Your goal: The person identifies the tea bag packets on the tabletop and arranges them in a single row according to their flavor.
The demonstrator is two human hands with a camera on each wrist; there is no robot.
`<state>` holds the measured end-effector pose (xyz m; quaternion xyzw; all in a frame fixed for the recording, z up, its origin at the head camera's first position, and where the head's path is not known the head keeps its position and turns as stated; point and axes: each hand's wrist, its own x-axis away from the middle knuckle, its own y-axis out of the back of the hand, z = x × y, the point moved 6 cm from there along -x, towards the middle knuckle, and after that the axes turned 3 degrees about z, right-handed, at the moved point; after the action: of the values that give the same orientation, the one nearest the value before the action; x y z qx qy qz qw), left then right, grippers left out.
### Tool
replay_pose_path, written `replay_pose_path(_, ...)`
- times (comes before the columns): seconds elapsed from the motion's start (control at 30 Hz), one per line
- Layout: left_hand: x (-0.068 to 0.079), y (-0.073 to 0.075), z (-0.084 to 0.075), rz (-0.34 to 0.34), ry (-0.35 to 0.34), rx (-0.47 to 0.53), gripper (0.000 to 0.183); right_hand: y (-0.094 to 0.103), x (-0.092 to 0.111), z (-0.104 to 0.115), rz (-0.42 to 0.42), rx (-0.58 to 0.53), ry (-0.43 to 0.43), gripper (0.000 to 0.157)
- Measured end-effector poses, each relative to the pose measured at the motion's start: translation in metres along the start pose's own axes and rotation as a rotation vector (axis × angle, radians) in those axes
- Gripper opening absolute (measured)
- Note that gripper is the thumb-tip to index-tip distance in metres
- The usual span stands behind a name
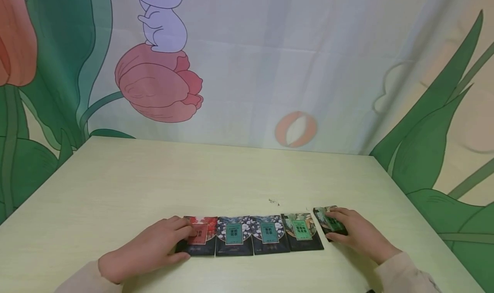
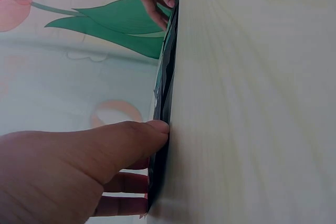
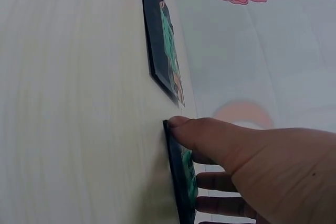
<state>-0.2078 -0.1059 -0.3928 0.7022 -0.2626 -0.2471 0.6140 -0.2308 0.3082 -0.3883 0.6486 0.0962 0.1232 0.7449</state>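
Observation:
Five flat dark packets with printed labels lie in a row on the table. At the left end, my left hand (image 1: 160, 243) grips the red-labelled packet (image 1: 200, 237) by its left side. Its thumb (image 2: 152, 129) lies on the near edge, and the fingers reach over the face. Two blue-labelled packets with white flowers, a left one (image 1: 233, 236) and a right one (image 1: 269, 235), come after it, then a green-labelled packet (image 1: 302, 232). To the right, set apart and turned slightly, another green packet (image 3: 181, 177) is held between the thumb and fingers of my right hand (image 1: 359, 233), which partly covers it.
The pale table (image 1: 216, 173) runs back to a curtain (image 1: 239, 70) printed with flowers and a white animal. Small dark marks (image 1: 274, 202) are on the tabletop behind the row. A small dark thing (image 1: 370, 291) shows at the bottom edge by the right sleeve.

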Motion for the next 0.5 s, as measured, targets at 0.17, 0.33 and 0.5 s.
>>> replay_pose_path(0.17, 0.0003, 0.0003, -0.0002, -0.008, -0.004, -0.007, 0.041, -0.0005, 0.0002, 0.0025, 0.001, 0.007, -0.014, 0.059)
replay_pose_path(0.33, 0.0001, 0.0006, -0.0005, -0.005, 0.001, -0.008, 0.041, 0.0003, 0.0014, 0.006, -0.009, 0.009, -0.009, 0.057)
replay_pose_path(0.5, 0.0, 0.0015, -0.0015, 0.0, 0.005, -0.01, 0.042, -0.0016, 0.0025, 0.0072, -0.003, 0.007, -0.022, 0.056)
